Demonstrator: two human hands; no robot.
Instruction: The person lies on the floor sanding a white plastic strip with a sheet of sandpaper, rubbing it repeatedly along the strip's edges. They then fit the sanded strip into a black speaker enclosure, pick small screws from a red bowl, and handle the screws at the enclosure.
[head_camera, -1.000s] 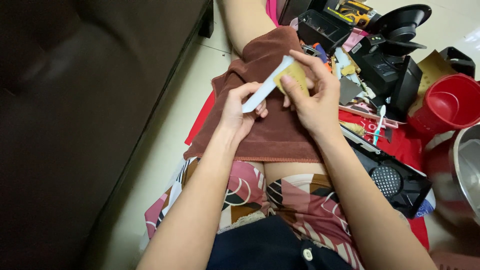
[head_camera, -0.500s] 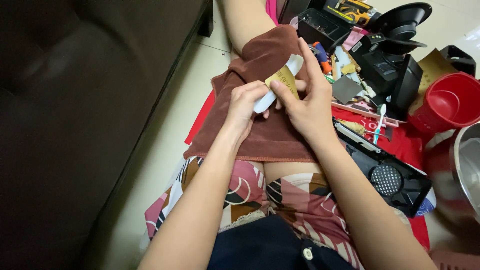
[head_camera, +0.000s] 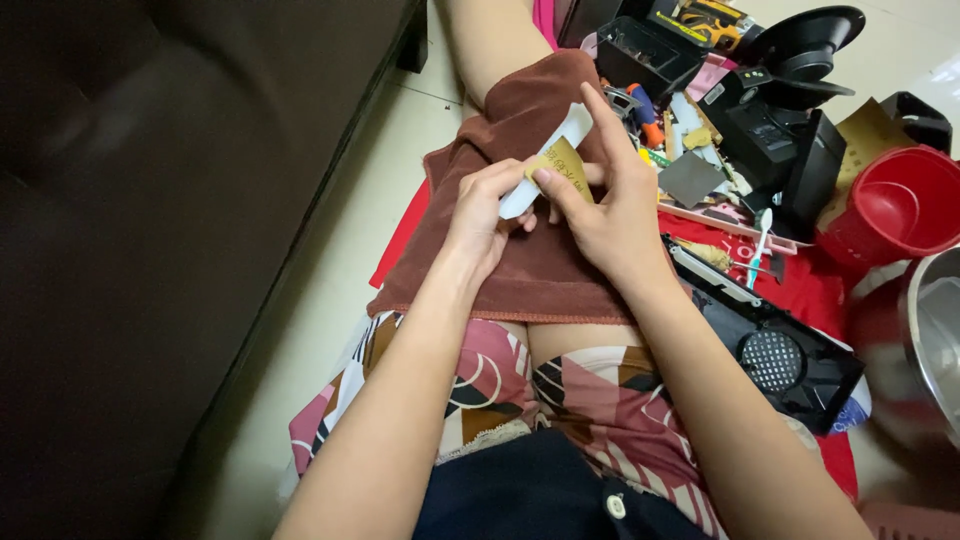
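Over a brown towel (head_camera: 540, 270) spread on my lap, my left hand (head_camera: 485, 215) grips the lower end of a flat white strip (head_camera: 562, 140) that slants up to the right. My right hand (head_camera: 610, 205) presses a small tan piece of sandpaper (head_camera: 562, 165) against the strip, thumb on top and forefinger stretched along it. The two hands touch each other around the strip, and its middle is hidden by my fingers.
A dark sofa (head_camera: 170, 230) fills the left side. To the right, on a red cloth (head_camera: 790, 275), lie a black grille part (head_camera: 790, 355), a red bucket (head_camera: 900, 205), a steel bowl (head_camera: 935, 340), black plastic housings (head_camera: 780, 150), a toothbrush (head_camera: 758, 245) and small tools.
The strip slid down through my hands and back up a little while the sandpaper stayed pressed on it. My right forefinger now lies straight along the strip.
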